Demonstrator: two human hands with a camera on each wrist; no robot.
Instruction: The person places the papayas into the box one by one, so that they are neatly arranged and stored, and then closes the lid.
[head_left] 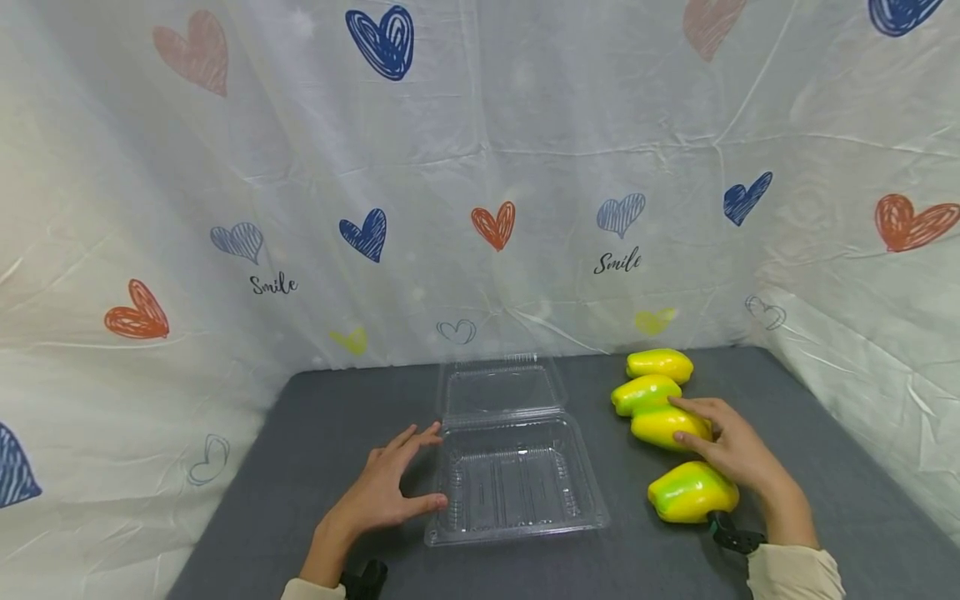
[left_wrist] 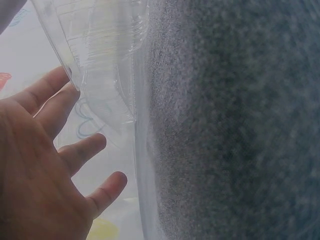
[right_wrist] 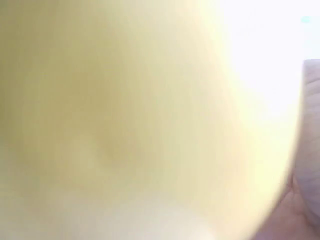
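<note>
On the grey table lies a clear plastic clamshell box [head_left: 517,492], its lid [head_left: 501,392] folded back toward the curtain. My left hand [head_left: 378,492] is beside the box's left side, fingers spread and fingertips right at the rim. In the left wrist view, two fingers overlap the edge of the clear plastic [left_wrist: 100,45]. My right hand [head_left: 731,442] grips a yellow-green papaya [head_left: 663,427], thumb on the near side and fingers across the far side. Another papaya [head_left: 690,492] lies below that hand, next to the wrist camera. A blurred yellow surface [right_wrist: 140,110] fills most of the right wrist view.
Beyond the gripped papaya lie two more, a middle papaya [head_left: 645,392] and a far papaya [head_left: 660,365], forming a row right of the box. A white curtain [head_left: 420,292] printed with hearts hangs behind and around the table [head_left: 322,417].
</note>
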